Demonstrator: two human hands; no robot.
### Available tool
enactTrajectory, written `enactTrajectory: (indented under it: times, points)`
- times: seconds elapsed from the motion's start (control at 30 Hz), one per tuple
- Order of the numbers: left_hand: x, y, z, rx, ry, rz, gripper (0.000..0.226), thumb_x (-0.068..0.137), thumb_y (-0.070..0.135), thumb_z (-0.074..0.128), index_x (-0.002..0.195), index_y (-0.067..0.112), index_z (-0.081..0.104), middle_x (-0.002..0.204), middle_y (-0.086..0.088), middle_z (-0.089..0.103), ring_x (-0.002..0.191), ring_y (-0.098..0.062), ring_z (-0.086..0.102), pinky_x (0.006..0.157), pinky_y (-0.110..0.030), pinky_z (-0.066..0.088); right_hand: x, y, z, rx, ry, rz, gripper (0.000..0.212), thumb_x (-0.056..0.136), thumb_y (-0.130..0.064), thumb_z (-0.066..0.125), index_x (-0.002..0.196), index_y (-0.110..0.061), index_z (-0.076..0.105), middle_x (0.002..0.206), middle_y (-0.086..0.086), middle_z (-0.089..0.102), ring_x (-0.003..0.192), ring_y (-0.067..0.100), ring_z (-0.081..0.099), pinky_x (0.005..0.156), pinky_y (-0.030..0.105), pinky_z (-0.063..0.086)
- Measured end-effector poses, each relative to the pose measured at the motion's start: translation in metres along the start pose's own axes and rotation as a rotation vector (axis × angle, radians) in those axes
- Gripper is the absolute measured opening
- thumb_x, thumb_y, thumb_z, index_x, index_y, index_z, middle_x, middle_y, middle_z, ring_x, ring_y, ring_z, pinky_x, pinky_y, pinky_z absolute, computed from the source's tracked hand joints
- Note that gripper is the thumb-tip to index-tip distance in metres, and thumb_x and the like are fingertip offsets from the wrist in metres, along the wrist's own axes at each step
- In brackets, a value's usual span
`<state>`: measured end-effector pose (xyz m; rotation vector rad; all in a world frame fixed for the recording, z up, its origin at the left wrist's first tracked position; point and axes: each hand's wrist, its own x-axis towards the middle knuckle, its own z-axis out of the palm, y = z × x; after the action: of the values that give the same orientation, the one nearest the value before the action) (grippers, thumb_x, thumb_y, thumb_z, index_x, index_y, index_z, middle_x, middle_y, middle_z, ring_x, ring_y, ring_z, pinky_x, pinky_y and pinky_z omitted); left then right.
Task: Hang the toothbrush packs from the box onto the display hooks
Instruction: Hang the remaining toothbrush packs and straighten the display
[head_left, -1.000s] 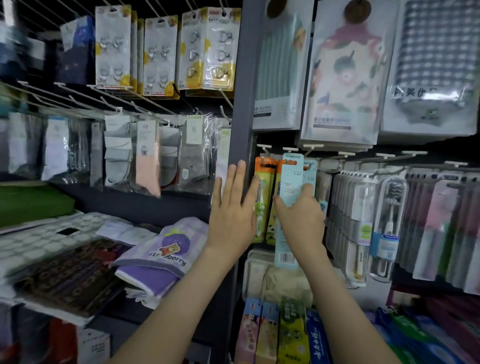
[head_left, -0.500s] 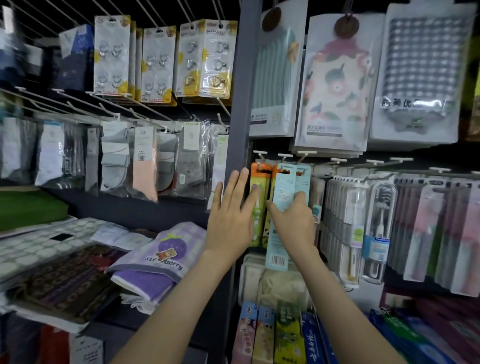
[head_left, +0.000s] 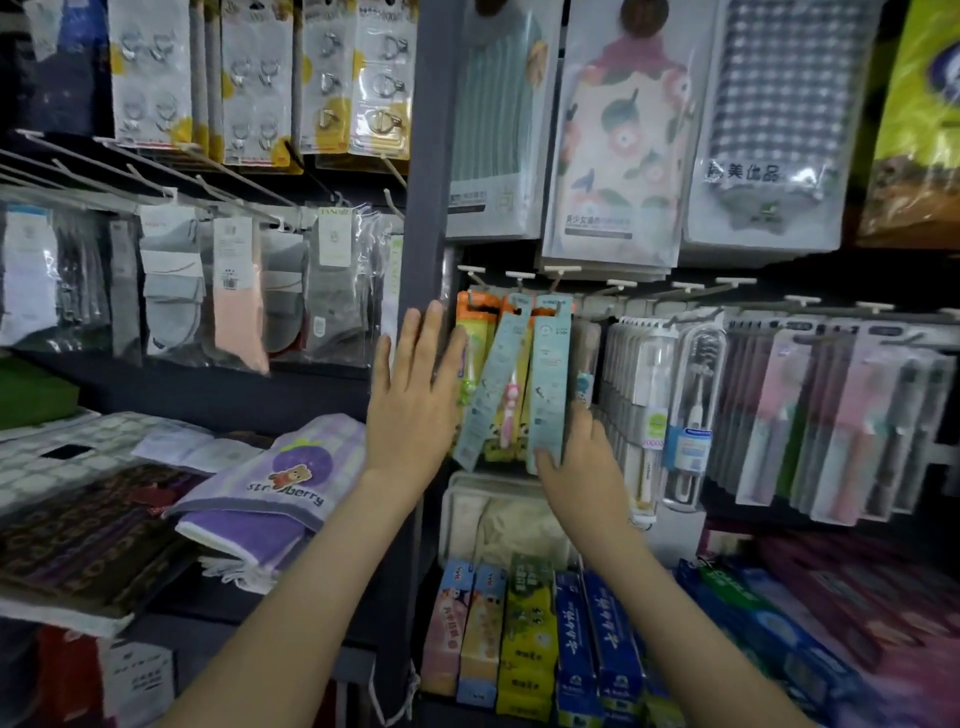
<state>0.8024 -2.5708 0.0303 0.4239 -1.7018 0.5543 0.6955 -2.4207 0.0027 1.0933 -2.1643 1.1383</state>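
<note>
This is a shop, a household-goods aisle: wire display hooks (head_left: 562, 270) carry bagged socks (head_left: 171, 291) and carded toothbrush packs (head_left: 548, 379), with boxed toothpaste (head_left: 524, 634) lined up below and folded towels (head_left: 244, 540) stacked alongside.

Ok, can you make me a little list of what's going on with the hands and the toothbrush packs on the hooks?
place: shop display with a row of white hooks
left hand: open, fingers straight, next to the orange packs
right hand: holds the bottom of the upright blue pack
tilted blue pack: hangs slanted between the two hands
underneath: colourful boxes standing in a row
supply box: not in view
</note>
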Motion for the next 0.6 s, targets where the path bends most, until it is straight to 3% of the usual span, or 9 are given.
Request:
enactTrajectory:
  times: [0.1,0.2,0.33,0.4,0.47,0.6]
  points:
    - [-0.024,0.037,-0.013,-0.097,-0.025,-0.069,0.052,0.091,0.011,0.055,0.141,0.005,0.042,0.151,-0.023,0.027,0.141,-0.038,0.021,0.115,-0.053,0.015,-0.037,0.043,-0.029,-0.058,-0.085,0.007,0.060,0.097,-0.025,0.050,0.149,-0.016,0.019,0.144,0.004,0.037,0.120,0.024,0.048,0.085,0.035,0.048]
    - [-0.063,0.111,-0.036,-0.347,-0.115,-0.088,0.044,0.092,0.016,0.048,0.136,0.006,0.048,0.148,-0.019,0.033,0.137,-0.036,0.031,0.113,-0.049,0.025,-0.074,0.094,-0.062,-0.062,-0.117,0.036,0.057,0.097,-0.024,0.051,0.147,-0.020,0.025,0.143,0.001,0.041,0.119,0.020,0.050,0.081,0.029,0.047]
    - [-0.118,0.233,-0.062,-0.639,-0.438,-0.052,0.047,0.088,0.018,0.064,0.133,0.009,0.053,0.141,-0.011,0.047,0.129,-0.026,0.042,0.102,-0.043,0.043,-0.134,0.181,-0.113,-0.166,-0.169,0.080,0.055,0.094,-0.020,0.056,0.144,-0.015,0.033,0.135,0.004,0.050,0.108,0.024,0.058,0.072,0.029,0.047]
    - [-0.137,0.297,-0.078,-0.752,-0.666,-0.034,0.050,0.096,0.025,0.053,0.143,0.014,0.041,0.148,-0.003,0.039,0.136,-0.021,0.036,0.110,-0.036,0.037,-0.170,0.234,-0.144,-0.207,-0.227,0.129,0.057,0.094,-0.020,0.057,0.145,-0.015,0.033,0.130,0.006,0.054,0.101,0.025,0.062,0.072,0.033,0.050]
    - [-0.162,0.360,-0.087,-0.825,-0.902,0.002,0.053,0.102,0.032,0.040,0.150,0.018,0.025,0.154,0.002,0.027,0.142,-0.017,0.024,0.116,-0.028,0.021,-0.212,0.294,-0.176,-0.249,-0.277,0.175,0.058,0.093,-0.020,0.058,0.146,-0.014,0.033,0.132,0.008,0.052,0.111,0.027,0.057,0.083,0.037,0.049]
    - [-0.222,0.488,-0.101,-0.870,-1.225,0.064,0.055,0.100,0.032,0.041,0.150,0.015,0.024,0.151,-0.002,0.032,0.139,-0.019,0.030,0.113,-0.026,0.022,-0.303,0.421,-0.246,-0.332,-0.502,0.379,0.061,0.095,-0.026,0.052,0.148,-0.015,0.025,0.143,0.007,0.040,0.128,0.025,0.043,0.096,0.032,0.039]
